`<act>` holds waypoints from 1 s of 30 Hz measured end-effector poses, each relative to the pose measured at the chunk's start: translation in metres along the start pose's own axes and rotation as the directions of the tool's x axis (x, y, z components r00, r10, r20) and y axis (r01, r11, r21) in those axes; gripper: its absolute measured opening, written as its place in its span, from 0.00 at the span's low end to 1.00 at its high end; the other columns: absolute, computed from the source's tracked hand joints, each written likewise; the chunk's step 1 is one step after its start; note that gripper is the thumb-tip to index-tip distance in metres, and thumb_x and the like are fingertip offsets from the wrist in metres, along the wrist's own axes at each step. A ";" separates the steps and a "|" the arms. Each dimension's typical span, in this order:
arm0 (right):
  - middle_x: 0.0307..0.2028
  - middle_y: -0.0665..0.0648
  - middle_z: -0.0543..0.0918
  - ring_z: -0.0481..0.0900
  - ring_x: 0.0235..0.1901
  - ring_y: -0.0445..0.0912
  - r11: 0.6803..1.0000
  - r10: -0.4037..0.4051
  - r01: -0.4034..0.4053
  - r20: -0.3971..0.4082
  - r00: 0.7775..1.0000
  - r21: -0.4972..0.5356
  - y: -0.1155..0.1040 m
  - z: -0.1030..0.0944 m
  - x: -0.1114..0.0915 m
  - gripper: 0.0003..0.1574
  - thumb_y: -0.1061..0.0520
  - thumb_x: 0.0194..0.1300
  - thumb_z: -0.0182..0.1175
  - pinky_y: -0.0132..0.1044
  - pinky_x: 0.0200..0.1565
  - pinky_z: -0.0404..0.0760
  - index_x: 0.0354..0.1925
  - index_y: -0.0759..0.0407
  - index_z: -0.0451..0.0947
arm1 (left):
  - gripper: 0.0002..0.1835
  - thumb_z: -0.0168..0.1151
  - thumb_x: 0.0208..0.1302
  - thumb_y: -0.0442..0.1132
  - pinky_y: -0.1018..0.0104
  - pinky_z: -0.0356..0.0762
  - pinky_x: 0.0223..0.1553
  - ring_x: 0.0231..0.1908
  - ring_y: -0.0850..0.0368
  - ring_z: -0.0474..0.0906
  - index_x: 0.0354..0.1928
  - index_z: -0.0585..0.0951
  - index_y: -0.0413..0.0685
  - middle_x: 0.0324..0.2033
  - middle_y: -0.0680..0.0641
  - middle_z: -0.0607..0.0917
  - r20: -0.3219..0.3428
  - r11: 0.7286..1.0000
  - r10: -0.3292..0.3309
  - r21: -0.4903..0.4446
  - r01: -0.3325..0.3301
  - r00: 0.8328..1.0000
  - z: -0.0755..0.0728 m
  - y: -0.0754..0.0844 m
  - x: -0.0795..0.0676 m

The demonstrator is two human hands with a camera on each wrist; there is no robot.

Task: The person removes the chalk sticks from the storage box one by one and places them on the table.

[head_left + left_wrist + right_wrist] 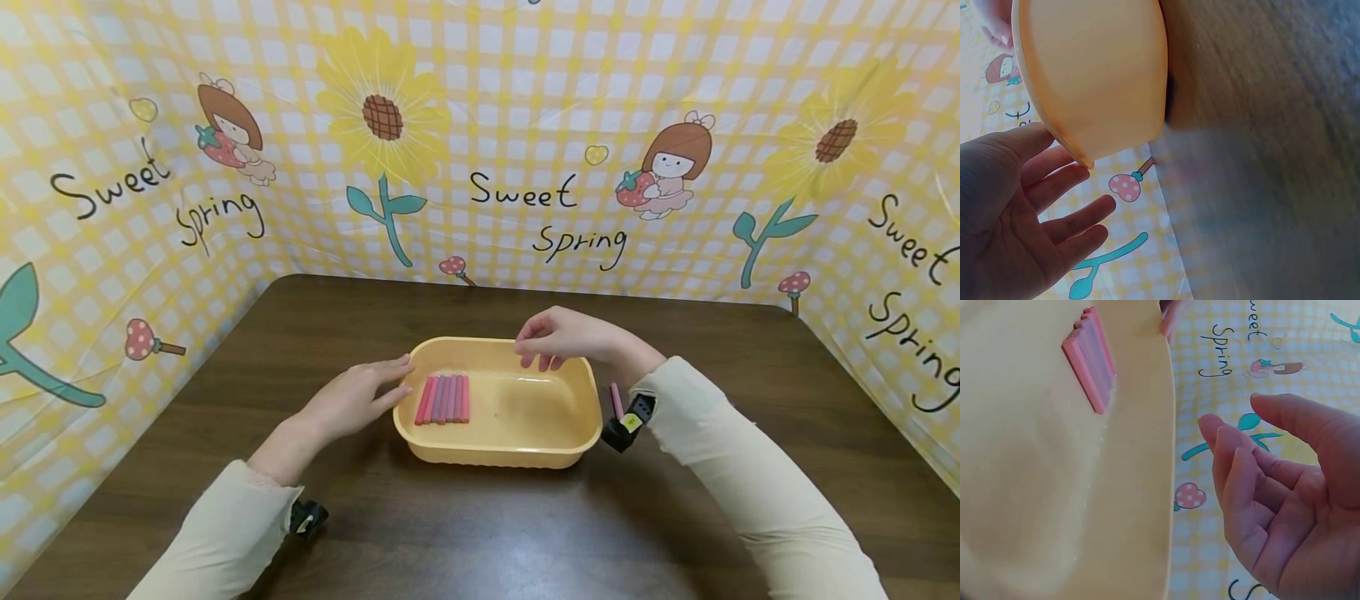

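Note:
A yellow plastic basin (495, 457) sits on the table, seen from above in the head view. Inside it, at the left, several slim pink and purple sticks (442, 400) lie side by side in a row. My left hand (352, 402) rests at the basin's left end, its thumb and fingertips right at the rim. The left wrist view shows those fingers (1054, 165) loosely spread. Over the basin's far right rim hovers my right hand (566, 335), its fingers relaxed and bent. Nothing shows between its thumb and fingers (1244, 469) in the right wrist view.
One more pink-purple stick (617, 402) lies on the dark wooden table (480, 533) to the right of the basin, partly hidden by the right wrist camera (628, 423). A yellow checked cloth (517, 108) with printed flowers stands round the table's back and sides.

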State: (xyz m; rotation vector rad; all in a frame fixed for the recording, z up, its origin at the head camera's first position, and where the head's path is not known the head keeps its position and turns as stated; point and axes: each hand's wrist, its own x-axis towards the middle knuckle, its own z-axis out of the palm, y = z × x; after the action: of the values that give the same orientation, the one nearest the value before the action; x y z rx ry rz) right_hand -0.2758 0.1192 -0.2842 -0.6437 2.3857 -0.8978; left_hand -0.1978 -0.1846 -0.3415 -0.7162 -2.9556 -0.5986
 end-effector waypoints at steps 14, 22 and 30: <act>0.43 0.63 0.85 0.81 0.31 0.41 0.998 -0.001 -0.007 0.137 0.991 0.061 0.000 0.014 0.033 0.24 0.49 0.66 0.56 0.33 0.38 0.83 0.51 0.66 0.75 | 0.24 0.55 0.66 0.41 0.45 0.68 0.61 0.61 0.41 0.70 0.61 0.71 0.36 0.61 0.37 0.72 -0.005 1.000 0.012 -0.010 -0.012 1.000 -0.002 0.002 0.000; 0.45 0.64 0.84 0.80 0.29 0.41 0.997 0.019 -0.032 0.173 0.985 0.071 0.000 0.020 0.047 0.24 0.48 0.65 0.57 0.31 0.37 0.82 0.51 0.66 0.75 | 0.24 0.55 0.66 0.41 0.45 0.67 0.61 0.62 0.41 0.69 0.61 0.72 0.37 0.61 0.37 0.73 -0.006 1.000 0.012 -0.006 -0.012 1.000 -0.002 0.000 0.000; 0.44 0.62 0.85 0.80 0.29 0.40 0.998 0.029 -0.038 0.179 0.983 0.050 0.003 0.023 0.058 0.23 0.47 0.65 0.56 0.31 0.37 0.82 0.50 0.63 0.77 | 0.24 0.55 0.66 0.41 0.45 0.68 0.61 0.61 0.41 0.70 0.61 0.72 0.37 0.61 0.37 0.73 -0.012 1.000 0.020 -0.006 -0.020 1.000 -0.001 -0.001 0.001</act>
State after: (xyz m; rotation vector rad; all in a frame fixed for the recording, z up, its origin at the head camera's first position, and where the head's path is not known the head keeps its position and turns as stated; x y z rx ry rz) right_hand -0.3065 0.0767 -0.3181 -0.6336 2.1995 -0.8494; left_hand -0.1988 -0.1853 -0.3411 -0.7388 -2.9335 -0.6089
